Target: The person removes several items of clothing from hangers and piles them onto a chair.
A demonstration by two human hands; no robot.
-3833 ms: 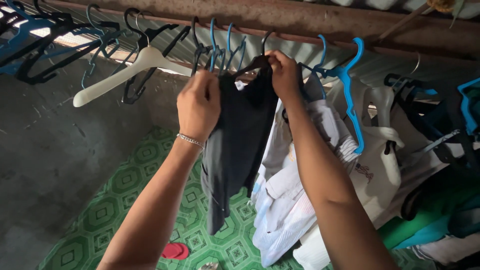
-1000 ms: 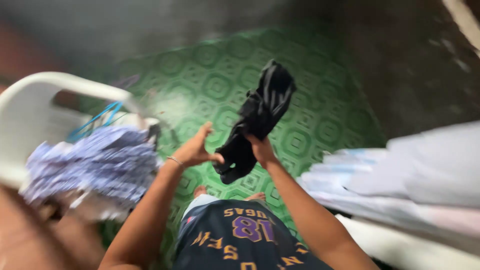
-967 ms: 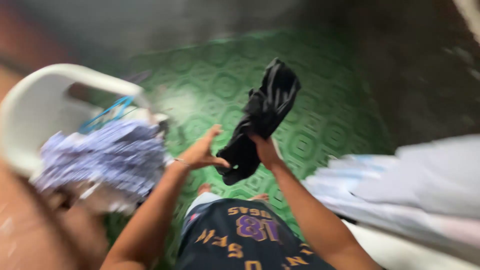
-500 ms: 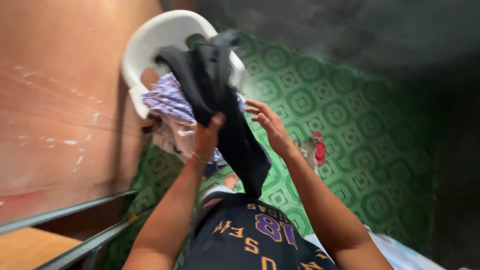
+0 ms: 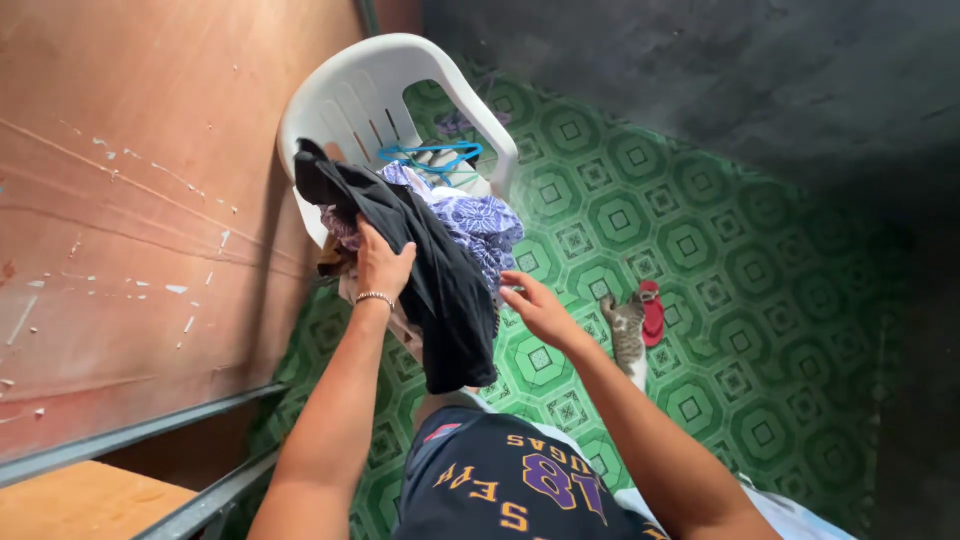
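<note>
1. Left hand: fingers curled and pressed against the dark garment, gripping its cloth near the upper fold. A thin bracelet circles the wrist. The hand sits at about 9 o'clock from the frame centre.

2. Right hand: open, fingers loosely spread, palm turned toward the garment. It holds nothing; the fingertips lie just beside the garment's right edge, and whether they touch it cannot be told.

3. Dark garment: black or charcoal cloth, draped over the heap on the chair. Its top end lies at 10 o'clock by the chair's arm; its lower end hangs free toward 6 o'clock, over the front of the seat.

4. White plastic chair: 1 piece, slatted back, standing against the wall at 11 o'clock from the hands.

5. Purple patterned cloth: lies under and to the right of the dark garment, on the chair seat.

6. Blue hanger: rests on the seat behind the heap, at 12 o'clock from the left hand.

7. Floor covering: green, with a repeated octagonal pattern.

8. Cat: small, grey and white, on the floor at 3 o'clock from the right hand.

9. Red sandal: touching or just beside the cat.

10. Brown wall panel: scuffed, filling the left side.
</note>
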